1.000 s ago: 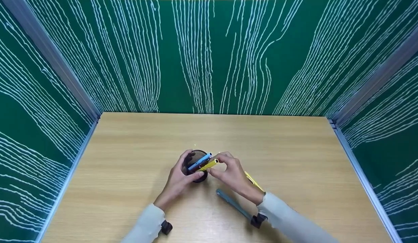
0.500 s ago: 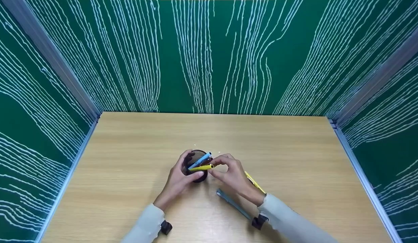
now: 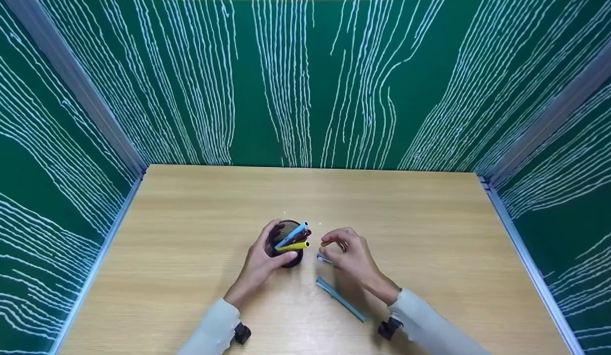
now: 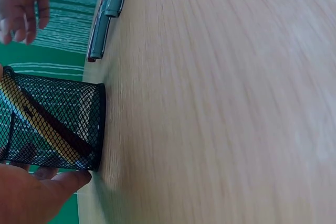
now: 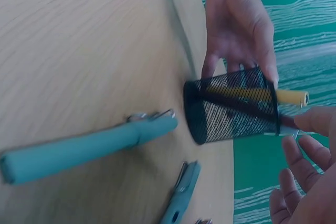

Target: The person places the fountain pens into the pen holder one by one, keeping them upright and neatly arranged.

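Observation:
My left hand (image 3: 266, 259) grips a black mesh pen cup (image 4: 58, 121) standing on the table, thumb on the near side and fingers around the far side. Leaning in the cup are a light blue pen (image 3: 291, 234), a dark red pen (image 3: 302, 236) and a yellow pen (image 3: 296, 246). Just right of the cup is my right hand (image 3: 352, 256), its fingers loosely bent with nothing between them. Below it lies a teal pen (image 3: 341, 300) on the table. A second bluish pen (image 3: 324, 258) pokes out from under the right hand, mostly hidden.
The wooden table (image 3: 211, 197) is walled by green panels (image 3: 330, 98) with white wavy lines. In the right wrist view, one teal pen (image 5: 94, 150) lies near the camera and another (image 5: 181, 192) beyond it. Tiny specks lie behind the cup.
The right hand has let go of the yellow pen, which now leans lower in the cup, and has drawn back right. The yellow pen by the right wrist is now hidden.

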Motion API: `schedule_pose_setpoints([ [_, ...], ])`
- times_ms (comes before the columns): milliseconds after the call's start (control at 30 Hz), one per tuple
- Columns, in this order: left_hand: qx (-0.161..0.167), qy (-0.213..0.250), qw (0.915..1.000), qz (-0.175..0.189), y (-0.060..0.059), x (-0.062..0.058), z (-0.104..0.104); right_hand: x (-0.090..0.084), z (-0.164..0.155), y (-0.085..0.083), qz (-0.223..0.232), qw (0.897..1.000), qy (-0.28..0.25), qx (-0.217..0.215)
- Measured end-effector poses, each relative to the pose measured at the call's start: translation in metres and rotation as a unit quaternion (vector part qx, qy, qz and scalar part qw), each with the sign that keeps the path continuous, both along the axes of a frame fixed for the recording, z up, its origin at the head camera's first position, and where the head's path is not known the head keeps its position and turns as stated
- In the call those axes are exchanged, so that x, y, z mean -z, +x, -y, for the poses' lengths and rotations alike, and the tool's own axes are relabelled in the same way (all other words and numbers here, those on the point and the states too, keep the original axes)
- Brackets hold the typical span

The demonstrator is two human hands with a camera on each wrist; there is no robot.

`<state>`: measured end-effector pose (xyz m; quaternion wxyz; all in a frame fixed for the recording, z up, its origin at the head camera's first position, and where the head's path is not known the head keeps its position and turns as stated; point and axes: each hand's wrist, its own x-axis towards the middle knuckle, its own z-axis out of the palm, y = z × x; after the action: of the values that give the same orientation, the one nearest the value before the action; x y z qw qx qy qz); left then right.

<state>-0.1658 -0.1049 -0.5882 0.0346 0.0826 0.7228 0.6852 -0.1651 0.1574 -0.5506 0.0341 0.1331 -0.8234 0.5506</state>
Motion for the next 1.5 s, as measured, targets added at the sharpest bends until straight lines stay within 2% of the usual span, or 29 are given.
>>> schedule_pose_setpoints([
  [400, -0.001, -0.001, 1.0, 0.001, 0.0, 0.001, 0.001, 0.011, -0.028, 0.008, 0.012, 0.998, 0.029, 0.052],
  [833, -0.009, -0.02, 0.9996, 0.017, 0.001, 0.002, 0.001, 0.029, -0.049, 0.012, 0.03, 0.996, 0.03, 0.072],
  [1200, -0.008, -0.01, 0.9997, 0.022, 0.003, 0.0, 0.001, 0.04, -0.056, 0.008, 0.044, 0.994, 0.034, 0.092],
  [1500, -0.012, -0.022, 0.9997, 0.008, 0.001, 0.0, 0.001, 0.047, -0.058, -0.003, 0.054, 0.994, 0.033, 0.089],
])
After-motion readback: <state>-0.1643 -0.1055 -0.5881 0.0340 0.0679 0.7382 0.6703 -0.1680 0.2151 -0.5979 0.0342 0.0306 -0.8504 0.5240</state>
